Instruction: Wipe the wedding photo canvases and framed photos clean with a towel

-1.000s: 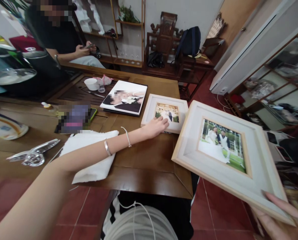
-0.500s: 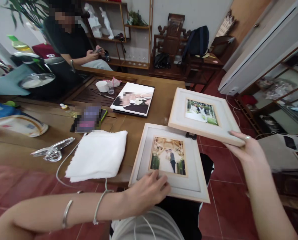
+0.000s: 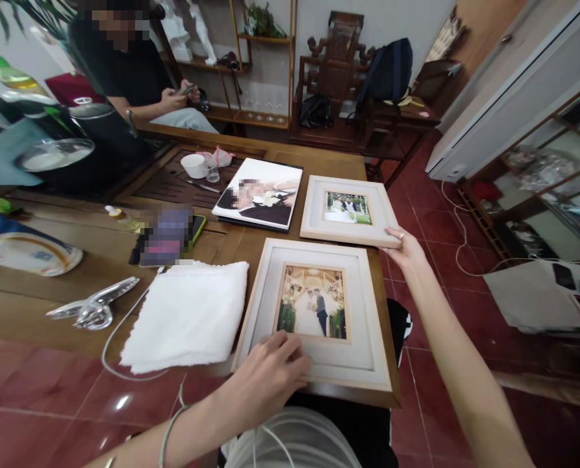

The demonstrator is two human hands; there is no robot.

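Observation:
My right hand [image 3: 404, 249] grips the near right corner of a pale wooden picture frame [image 3: 314, 207], thumb on top, fingers underneath. A wedding photo with greenery sits in its wide white mount. That frame is low at the table's right side, just beyond a second, nearer picture frame [image 3: 367, 312]. The nearer one lies face up at the table's front edge and shows a couple before an arch. My left hand [image 3: 273, 367] is closed over its near edge with bent fingers; the fingertips are partly hidden. A folded white cloth [image 3: 187, 318] lies left of it.
A photo album [image 3: 258, 195], a phone [image 3: 167, 237], a small dropper bottle [image 3: 124, 218], a shiny clear-and-silver tool [image 3: 95, 304] and a white cup [image 3: 194, 166] are on the wooden table [image 3: 212, 244]. A seated person [image 3: 119, 71] holds a phone across it.
The far picture frame has come down and left in my right hand, from tilted above the table to nearly level. My left hand stays on the nearer frame; the view has shifted slightly.

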